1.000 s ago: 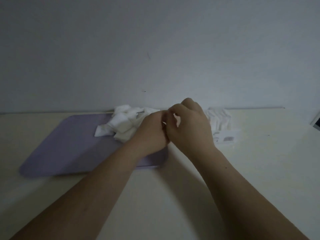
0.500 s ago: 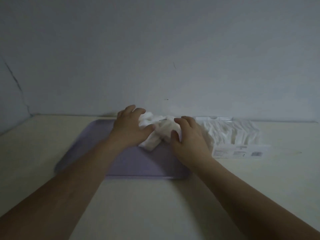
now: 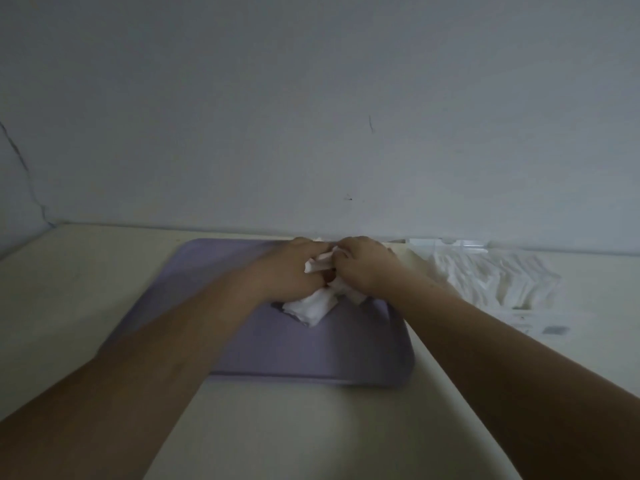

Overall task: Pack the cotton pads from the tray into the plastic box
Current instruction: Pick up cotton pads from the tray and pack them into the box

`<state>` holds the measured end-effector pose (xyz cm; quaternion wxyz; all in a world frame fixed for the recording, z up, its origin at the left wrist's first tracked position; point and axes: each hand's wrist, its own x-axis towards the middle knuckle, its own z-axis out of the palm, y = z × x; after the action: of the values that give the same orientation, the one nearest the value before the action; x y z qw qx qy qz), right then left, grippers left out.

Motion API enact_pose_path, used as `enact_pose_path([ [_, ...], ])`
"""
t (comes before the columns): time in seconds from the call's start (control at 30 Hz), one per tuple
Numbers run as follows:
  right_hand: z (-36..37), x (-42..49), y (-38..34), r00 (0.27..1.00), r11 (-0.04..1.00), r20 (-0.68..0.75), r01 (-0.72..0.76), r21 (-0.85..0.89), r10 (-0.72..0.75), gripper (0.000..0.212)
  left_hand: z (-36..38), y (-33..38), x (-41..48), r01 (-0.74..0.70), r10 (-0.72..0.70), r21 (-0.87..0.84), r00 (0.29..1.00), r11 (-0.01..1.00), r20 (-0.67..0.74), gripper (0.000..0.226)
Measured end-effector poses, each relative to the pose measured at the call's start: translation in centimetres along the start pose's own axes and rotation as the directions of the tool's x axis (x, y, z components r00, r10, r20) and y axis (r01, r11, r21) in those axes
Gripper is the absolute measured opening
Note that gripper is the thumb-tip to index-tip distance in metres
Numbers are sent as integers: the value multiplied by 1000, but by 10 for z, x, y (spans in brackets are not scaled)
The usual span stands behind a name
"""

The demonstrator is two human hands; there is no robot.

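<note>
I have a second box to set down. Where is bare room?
Bare: the table left of the tray and in front of it between the forearms, plus the tray's left half. Crowded: the tray's far right, where left hand and right hand grip the cotton pads; the plastic box stands right of it.

Both hands are bunched together over the far half of the purple tray (image 3: 311, 358). The left hand (image 3: 294, 271) and right hand (image 3: 367, 268) each have their fingers curled into the same clump of white cotton pads (image 3: 311, 306). A few pads poke out between the hands and the rest sag onto the tray. The clear plastic box (image 3: 446, 244) sits just right of the tray on the pale bench (image 3: 311, 427), up by the wall (image 3: 311, 116), with more cotton pads rumpled inside. Pretty dim lighting.
</note>
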<state>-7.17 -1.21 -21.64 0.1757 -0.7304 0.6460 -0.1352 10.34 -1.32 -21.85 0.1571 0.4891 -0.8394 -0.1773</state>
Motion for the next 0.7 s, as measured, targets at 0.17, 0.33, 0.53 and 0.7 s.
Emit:
enact_pose_path([
  [0.17,5,-30,3,998,998,-16,52,-39,-53,38,7,-5,-21,31,-32,-17,995,999,-96,53],
  [0.33,-1,-65,5,988,979,-125,114,170,-93,57,1,2,-42,66,-64,4,976,998,-210,85],
  [0.53,-2,-89,6,989,911,-125,118,395,-73,36,-19,27,-62,40,-124,-177,861,983,-493,65],
  [0.7,-20,-66,1,996,908,-81,12,418,24,36,-18,56,-75,-50,-239,-521,848,852,-473,30],
])
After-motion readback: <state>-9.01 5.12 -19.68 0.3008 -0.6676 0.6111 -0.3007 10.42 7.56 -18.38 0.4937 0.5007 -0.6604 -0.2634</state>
